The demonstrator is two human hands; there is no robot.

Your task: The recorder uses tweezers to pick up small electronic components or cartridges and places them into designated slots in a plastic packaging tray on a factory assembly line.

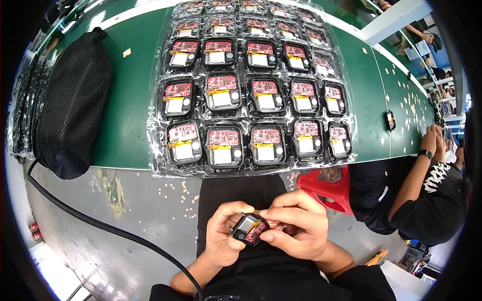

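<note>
A small black watch-like case (pixel 249 229) with a red circuit board and a silver battery inside is held up in front of my body. My left hand (pixel 224 234) grips it from the left, thumb and fingers around its edge. The fingers of my right hand (pixel 299 226) pinch at its right edge; whether they hold anything tiny besides the case I cannot make out. Beyond my hands, a clear plastic tray (pixel 201 173) lies on the green table, with rows of similar open cases (pixel 224 145) in its pockets, each showing a red board and a pale battery.
On the left of the green table (pixel 128 100) lies a black mesh bag (pixel 75 105), and a black cable (pixel 110 228) runs down from it. At right are a lone case (pixel 390 120), scattered pale scraps, a red stool (pixel 326 190) and a seated person (pixel 427 195) in black.
</note>
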